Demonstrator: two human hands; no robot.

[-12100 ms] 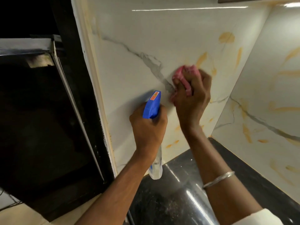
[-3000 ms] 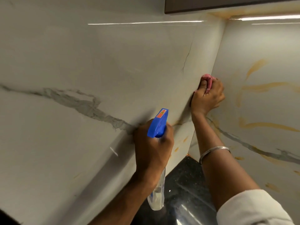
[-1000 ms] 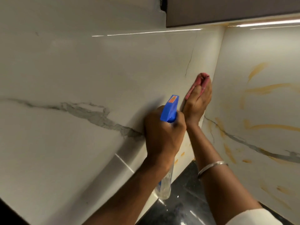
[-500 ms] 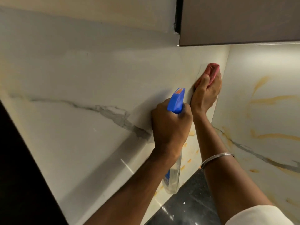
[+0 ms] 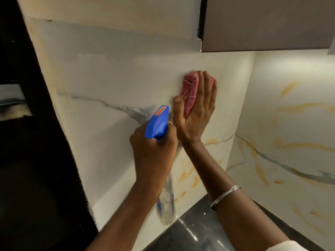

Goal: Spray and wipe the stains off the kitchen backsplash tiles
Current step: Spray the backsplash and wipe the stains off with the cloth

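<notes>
My right hand (image 5: 197, 109) presses a folded pink cloth (image 5: 189, 93) flat against the left backsplash tile (image 5: 112, 84), high up, with straight fingers over it. My left hand (image 5: 154, 151) grips a clear spray bottle (image 5: 165, 203) with a blue trigger head (image 5: 157, 123), nozzle pointing up at the tile just left of the cloth. Orange stains (image 5: 188, 174) streak the lower part of this tile. More orange stains (image 5: 304, 144) cover the right-hand tile (image 5: 290, 105) past the corner.
A brown wall cabinet (image 5: 262, 24) hangs above the corner at top right. A black glossy countertop (image 5: 192, 234) lies below. A dark appliance or opening (image 5: 27, 142) fills the left side beyond the tile's edge.
My right hand has slid the cloth left, away from the corner, and now lies flatter on the tile. The view has swung left, showing the dark left side again. The bottle stays near the cloth.
</notes>
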